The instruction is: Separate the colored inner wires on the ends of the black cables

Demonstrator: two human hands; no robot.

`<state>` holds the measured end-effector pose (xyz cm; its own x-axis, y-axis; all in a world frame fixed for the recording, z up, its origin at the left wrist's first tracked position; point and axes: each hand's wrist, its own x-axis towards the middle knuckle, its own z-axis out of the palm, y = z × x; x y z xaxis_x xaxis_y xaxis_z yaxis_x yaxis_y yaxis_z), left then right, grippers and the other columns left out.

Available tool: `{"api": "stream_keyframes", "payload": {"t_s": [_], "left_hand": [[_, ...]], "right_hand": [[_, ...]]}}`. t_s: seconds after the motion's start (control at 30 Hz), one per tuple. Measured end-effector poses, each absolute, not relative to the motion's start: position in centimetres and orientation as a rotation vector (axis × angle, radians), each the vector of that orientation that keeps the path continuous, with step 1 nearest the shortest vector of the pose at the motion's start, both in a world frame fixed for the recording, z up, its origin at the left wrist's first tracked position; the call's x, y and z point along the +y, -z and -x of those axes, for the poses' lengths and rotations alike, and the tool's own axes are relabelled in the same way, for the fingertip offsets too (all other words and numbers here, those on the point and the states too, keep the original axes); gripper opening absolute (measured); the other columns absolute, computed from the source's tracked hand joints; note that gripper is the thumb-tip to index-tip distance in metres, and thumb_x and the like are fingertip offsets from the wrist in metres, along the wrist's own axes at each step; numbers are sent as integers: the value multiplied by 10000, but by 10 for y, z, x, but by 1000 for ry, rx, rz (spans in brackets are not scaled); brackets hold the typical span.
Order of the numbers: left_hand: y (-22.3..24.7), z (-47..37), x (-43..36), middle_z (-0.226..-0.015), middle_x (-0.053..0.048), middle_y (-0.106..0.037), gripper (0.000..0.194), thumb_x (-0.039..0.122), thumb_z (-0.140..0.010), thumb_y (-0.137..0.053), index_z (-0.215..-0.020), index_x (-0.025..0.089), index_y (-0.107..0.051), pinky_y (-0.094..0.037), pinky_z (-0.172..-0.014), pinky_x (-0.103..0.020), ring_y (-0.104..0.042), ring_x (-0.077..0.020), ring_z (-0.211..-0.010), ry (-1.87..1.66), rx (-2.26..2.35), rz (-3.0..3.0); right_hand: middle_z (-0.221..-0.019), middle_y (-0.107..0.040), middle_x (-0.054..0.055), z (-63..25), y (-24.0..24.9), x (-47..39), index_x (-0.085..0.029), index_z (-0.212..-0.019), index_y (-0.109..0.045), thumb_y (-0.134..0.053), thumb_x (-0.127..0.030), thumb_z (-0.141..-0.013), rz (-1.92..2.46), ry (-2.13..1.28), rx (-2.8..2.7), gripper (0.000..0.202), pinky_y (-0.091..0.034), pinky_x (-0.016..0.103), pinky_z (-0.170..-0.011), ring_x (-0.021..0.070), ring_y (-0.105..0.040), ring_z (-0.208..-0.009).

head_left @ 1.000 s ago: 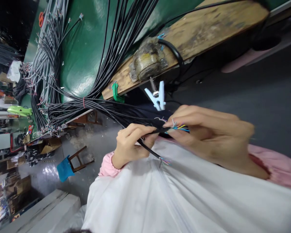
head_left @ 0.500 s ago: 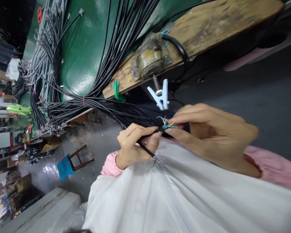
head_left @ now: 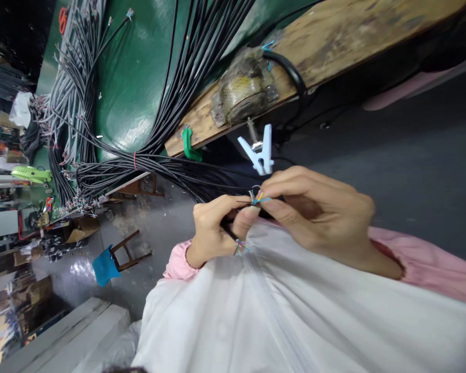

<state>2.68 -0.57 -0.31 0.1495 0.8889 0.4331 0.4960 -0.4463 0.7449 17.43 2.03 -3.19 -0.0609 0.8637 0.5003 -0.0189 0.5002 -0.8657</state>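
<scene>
Your left hand (head_left: pixel 217 225) is closed around a black cable (head_left: pixel 229 231), and its coloured ends (head_left: pixel 241 246) poke out below, over your white top (head_left: pixel 217 316). By your left fingertips, bright wires (head_left: pixel 255 198) fan out. Your right hand (head_left: pixel 320 217) pinches them, finger and thumb nearly together. Past that are a pale blue clip (head_left: pixel 261 161), a wooden board (head_left: pixel 345 39) and a green table (head_left: pixel 140 57).

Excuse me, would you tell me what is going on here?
A person is handling cables bare-handed. The left hand holds two black cable ends; the right hand has thumb and finger at the coloured wires of one, though whether it pinches any is unclear. The other's wires splay out below the left thumb. A tied bundle of black cables lies across the green table's edge.
</scene>
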Motion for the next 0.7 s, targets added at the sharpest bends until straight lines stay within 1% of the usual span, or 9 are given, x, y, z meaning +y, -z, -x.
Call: {"api": "stream_keyframes", "payload": {"t_s": [0.1,0.2,0.3,0.4,0.53,0.63,0.7], "left_hand": [[0,-26,-3,-670,-8,-707,328,368,-1026,-585,-843,146,-742,-475,-519,-202,-598,-80,-547,-1198,1347,-2018],[-2,-25,-1,-685,-11,-711,279,336,-991,-650,-807,147,-741,-503,-537,-209,-636,-95,-588,-1209,1365,-2010],[-2,-26,0,-676,-6,-711,224,305,-942,-726,-798,134,-739,-486,-512,-183,-632,-80,-565,-1239,1348,-2007],[-1,-28,1,-672,-12,-722,228,310,-956,-707,-821,130,-745,-472,-496,-171,-618,-70,-544,-1208,1395,-2025],[1,-31,0,-695,-28,-733,241,321,-981,-667,-901,117,-767,-470,-505,-180,-611,-74,-552,-1155,1471,-2024],[4,-32,-1,-644,-8,-690,259,339,-992,-649,-959,120,-783,-447,-498,-187,-582,-74,-539,-1184,1471,-1991],[5,-32,-3,-635,1,-682,266,351,-999,-637,-986,134,-791,-433,-488,-192,-563,-74,-527,-1223,1477,-1964]], "right_hand": [[-765,-689,0,-171,34,19,-263,-857,-652,-621,-107,-949,809,-767,-1471,184,-572,264,-576,140,-676,-659],[-790,-716,5,-170,36,18,-266,-886,-666,-616,-105,-955,849,-707,-1491,183,-590,262,-601,142,-703,-684],[-816,-749,13,-173,37,18,-271,-904,-684,-607,-95,-954,855,-672,-1549,198,-600,262,-625,149,-729,-713],[-801,-763,9,-178,37,20,-274,-904,-684,-624,-89,-940,861,-592,-1590,198,-600,276,-644,154,-731,-701],[-762,-747,-1,-179,38,23,-278,-878,-675,-655,-110,-922,903,-550,-1612,175,-570,274,-575,140,-680,-601],[-744,-744,-3,-175,41,24,-270,-836,-683,-658,-122,-911,906,-625,-1542,168,-550,256,-534,131,-661,-571],[-695,-723,-14,-173,43,24,-262,-797,-681,-649,-127,-903,899,-720,-1473,175,-537,249,-516,128,-651,-550]]}}
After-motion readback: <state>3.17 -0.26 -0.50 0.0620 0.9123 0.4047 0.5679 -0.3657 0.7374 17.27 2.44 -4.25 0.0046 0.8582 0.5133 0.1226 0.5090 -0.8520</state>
